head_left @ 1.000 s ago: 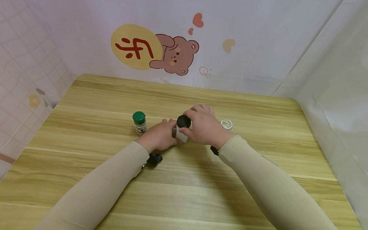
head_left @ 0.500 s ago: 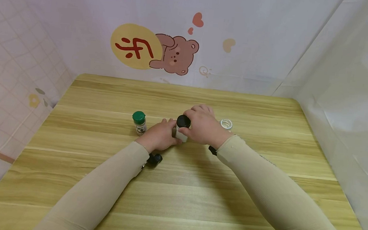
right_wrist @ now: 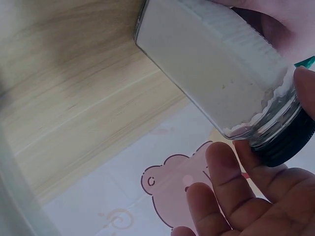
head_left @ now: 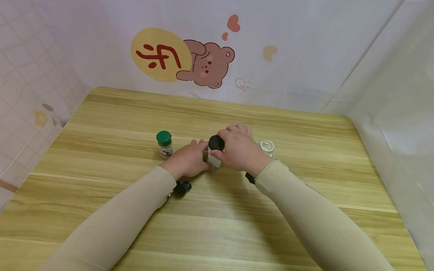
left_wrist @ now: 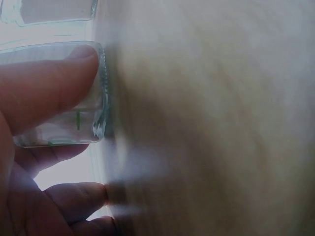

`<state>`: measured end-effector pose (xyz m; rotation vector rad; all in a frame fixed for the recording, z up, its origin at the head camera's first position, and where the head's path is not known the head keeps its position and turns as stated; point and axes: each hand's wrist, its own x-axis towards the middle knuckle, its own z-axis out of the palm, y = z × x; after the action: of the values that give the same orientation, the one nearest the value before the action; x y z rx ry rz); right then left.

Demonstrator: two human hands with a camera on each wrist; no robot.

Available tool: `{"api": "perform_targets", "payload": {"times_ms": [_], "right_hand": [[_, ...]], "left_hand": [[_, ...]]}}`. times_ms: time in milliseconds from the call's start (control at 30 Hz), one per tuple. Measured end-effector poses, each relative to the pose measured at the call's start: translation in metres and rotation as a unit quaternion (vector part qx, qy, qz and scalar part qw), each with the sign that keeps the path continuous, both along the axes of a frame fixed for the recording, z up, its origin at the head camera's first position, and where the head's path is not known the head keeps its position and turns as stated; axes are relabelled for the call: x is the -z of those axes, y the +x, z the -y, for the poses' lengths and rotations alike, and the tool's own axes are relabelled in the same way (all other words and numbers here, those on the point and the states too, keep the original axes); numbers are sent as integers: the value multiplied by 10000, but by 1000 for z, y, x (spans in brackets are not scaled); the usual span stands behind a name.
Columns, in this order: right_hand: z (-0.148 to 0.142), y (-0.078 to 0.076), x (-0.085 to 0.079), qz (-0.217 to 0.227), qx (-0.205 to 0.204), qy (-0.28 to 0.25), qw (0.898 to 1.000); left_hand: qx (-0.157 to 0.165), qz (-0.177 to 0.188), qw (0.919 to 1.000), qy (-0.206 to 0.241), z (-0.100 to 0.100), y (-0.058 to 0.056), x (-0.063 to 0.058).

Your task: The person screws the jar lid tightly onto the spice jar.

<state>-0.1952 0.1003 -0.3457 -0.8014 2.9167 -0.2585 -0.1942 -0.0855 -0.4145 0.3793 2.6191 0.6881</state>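
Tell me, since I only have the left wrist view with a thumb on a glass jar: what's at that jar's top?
Observer: The jar has a black lid on it.
Operator: Where's the right hand?
Observer: It grips the lid.
Operator: And what stands to the left of the left hand?
Observer: A green-capped bottle, upright on the table.

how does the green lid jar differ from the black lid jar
The black-lidded jar is held; the green-lidded jar stands unheld. The green-lidded jar shows dark printing in the head view; the side of the black-lidded jar in the right wrist view looks plain. Both are capped.
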Motion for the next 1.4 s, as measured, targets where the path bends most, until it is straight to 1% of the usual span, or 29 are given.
{"api": "perform_targets", "payload": {"times_ms": [367,667,1033,1233,1400], "right_hand": [[0,1,2,-34,81,-8,10000],[-1,1,4,-226,112,25,9997],[-1,1,1,-141,-97,-48,9998],[-1,0,3,-115,-3,-205,9997],[0,-1,3,-97,73,-232,9997]], "left_hand": [[-12,-52,10000,-22,0,-1,2],[-38,31,10000,-33,0,0,0],[-104,92,9999,-24,0,2,-2],[-95,118,9999,4,0,2,-3],[-81,110,9999,6,0,2,-2]]}}
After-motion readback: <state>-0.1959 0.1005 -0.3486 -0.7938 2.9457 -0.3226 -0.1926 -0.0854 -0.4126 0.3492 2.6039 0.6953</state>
